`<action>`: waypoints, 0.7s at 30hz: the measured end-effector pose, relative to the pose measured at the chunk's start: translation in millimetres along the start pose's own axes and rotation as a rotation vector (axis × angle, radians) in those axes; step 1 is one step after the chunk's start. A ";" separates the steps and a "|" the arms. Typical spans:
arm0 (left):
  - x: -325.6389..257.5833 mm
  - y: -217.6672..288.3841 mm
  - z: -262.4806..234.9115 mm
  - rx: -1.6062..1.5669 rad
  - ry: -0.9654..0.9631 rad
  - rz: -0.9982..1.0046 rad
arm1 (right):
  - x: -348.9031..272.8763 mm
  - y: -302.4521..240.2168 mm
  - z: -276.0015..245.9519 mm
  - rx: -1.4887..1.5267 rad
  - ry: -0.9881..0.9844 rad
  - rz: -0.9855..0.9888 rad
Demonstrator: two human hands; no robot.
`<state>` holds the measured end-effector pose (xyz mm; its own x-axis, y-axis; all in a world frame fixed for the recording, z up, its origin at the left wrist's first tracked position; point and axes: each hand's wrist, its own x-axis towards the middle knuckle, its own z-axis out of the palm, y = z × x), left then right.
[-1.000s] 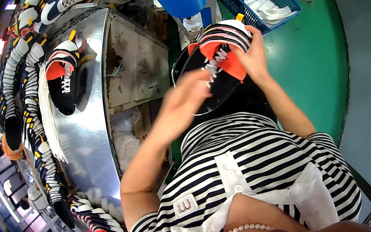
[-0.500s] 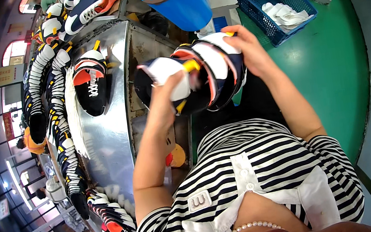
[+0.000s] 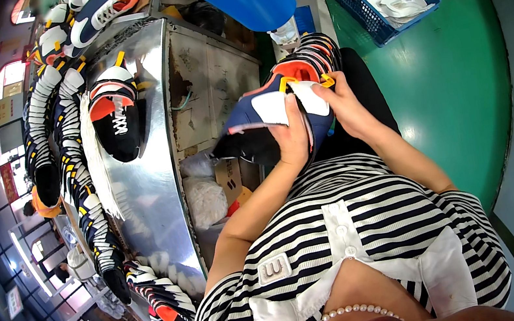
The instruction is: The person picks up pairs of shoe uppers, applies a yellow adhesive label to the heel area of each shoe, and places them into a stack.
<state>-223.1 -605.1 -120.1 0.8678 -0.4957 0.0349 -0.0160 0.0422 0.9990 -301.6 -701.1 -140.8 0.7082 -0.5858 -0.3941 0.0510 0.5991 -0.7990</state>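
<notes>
My left hand is closed on a navy shoe upper with a white heel panel and a yellow pull tab, its thumb near the heel edge. Beside it, my right hand pinches the white panel by the other yellow tab, where the heel parts meet. The upper's black toe part hangs down to the left. Just beyond my hands, a stack of nested uppers with orange linings leans over my lap; its lower part is hidden. On the metal bench stands a black laced upper with an orange lining.
A metal-topped bench runs along my left. Long rows of nested uppers and a bundle of white laces lie there. Ahead are a blue bin and a blue crate holding white cloth. Finished-looking shoes sit far left.
My hands have come together around a single upper's heel, the left moving right. The nested uppers previously between my hands now rest farther off, by my lap. The view has shifted slightly.
</notes>
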 end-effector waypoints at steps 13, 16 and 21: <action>141.3 39.2 -29.5 0.061 -0.495 -0.444 | 73.3 -60.7 21.9 -0.582 -0.259 -0.113; 133.2 19.2 -1.8 -0.014 -0.480 -0.424 | 88.9 -48.8 16.9 -0.724 -0.087 -0.226; 137.4 13.3 4.8 -0.044 -0.485 -0.300 | 98.0 -44.9 3.7 -0.682 0.006 -0.344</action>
<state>-106.6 -676.8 -101.8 0.5038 -0.8325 -0.2306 0.2257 -0.1309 0.9654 -231.9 -783.4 -141.9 0.7269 -0.6829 -0.0732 -0.1799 -0.0865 -0.9799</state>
